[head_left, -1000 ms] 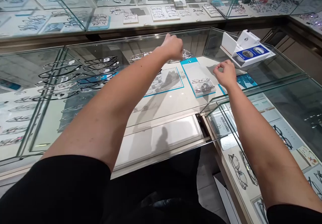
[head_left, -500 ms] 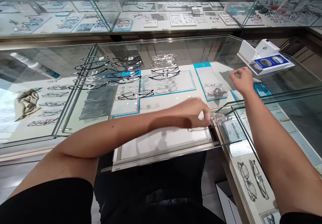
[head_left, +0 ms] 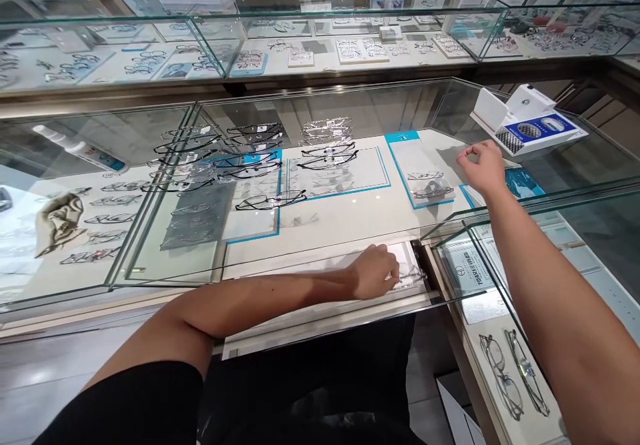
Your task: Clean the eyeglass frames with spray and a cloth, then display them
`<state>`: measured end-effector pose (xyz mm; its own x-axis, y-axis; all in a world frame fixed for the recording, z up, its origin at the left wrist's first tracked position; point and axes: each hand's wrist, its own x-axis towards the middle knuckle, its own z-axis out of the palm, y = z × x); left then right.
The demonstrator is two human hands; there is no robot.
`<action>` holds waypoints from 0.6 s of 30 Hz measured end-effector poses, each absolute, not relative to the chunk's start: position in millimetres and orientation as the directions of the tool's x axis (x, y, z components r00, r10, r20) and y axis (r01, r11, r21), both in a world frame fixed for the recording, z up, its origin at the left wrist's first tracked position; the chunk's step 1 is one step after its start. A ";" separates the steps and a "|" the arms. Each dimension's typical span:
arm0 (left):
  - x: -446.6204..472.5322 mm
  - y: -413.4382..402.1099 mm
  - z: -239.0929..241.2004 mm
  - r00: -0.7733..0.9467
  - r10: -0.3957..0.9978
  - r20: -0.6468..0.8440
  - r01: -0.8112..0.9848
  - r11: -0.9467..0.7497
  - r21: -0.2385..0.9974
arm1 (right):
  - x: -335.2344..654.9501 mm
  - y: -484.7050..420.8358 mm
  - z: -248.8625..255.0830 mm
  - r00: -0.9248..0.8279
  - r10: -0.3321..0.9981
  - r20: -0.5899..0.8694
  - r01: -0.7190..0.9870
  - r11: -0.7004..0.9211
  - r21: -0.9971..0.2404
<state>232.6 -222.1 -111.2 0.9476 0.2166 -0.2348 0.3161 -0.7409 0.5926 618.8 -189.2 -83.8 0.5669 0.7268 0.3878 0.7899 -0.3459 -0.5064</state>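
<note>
My left hand (head_left: 374, 271) is low over the near edge of the glass counter, its fingers closed on a pair of eyeglasses (head_left: 411, 276). Their pale, thin frame sticks out to the right of my fingertips and is partly hidden. Over the counter's right side, my right hand (head_left: 483, 168) has its thumb and fingers pinched together. Whatever it may hold does not show. Several dark-rimmed and metal eyeglasses (head_left: 327, 158) lie in columns on the glass top, with one separate pair (head_left: 270, 200) closer to me.
An opened white and blue box (head_left: 537, 128) stands on the glass at the right back. A spray bottle (head_left: 80, 148) and a crumpled beige cloth (head_left: 60, 223) are at the left. Display cases (head_left: 350, 65) line the back. A lower case (head_left: 493, 338) at the right holds more eyeglasses.
My left hand has moved left and closer to me, carrying the eyeglasses down toward the counter's near edge. My right hand has hardly moved. The view has tilted up slightly.
</note>
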 end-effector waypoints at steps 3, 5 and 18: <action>253.9 -195.7 -122.2 0.933 0.311 -0.179 0.358 -0.773 0.524 | 614.3 -188.7 -83.8 0.575 0.717 0.393 0.787 -0.353 -0.507; 271.5 -174.1 -127.2 0.922 0.363 -0.136 0.385 -0.809 0.444 | 610.8 -188.7 -83.1 0.582 0.712 0.394 0.783 -0.358 -0.510; 388.5 -55.2 -142.5 0.756 0.647 0.102 0.582 -0.735 0.348 | 588.4 -190.7 -76.7 0.571 0.711 0.411 0.794 -0.352 -0.496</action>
<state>388.5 -55.2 -142.5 0.7561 0.6465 0.1020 0.5816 -0.7351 0.3484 588.4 -190.7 -76.7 0.5713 0.7106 0.4107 0.7939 -0.3516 -0.4961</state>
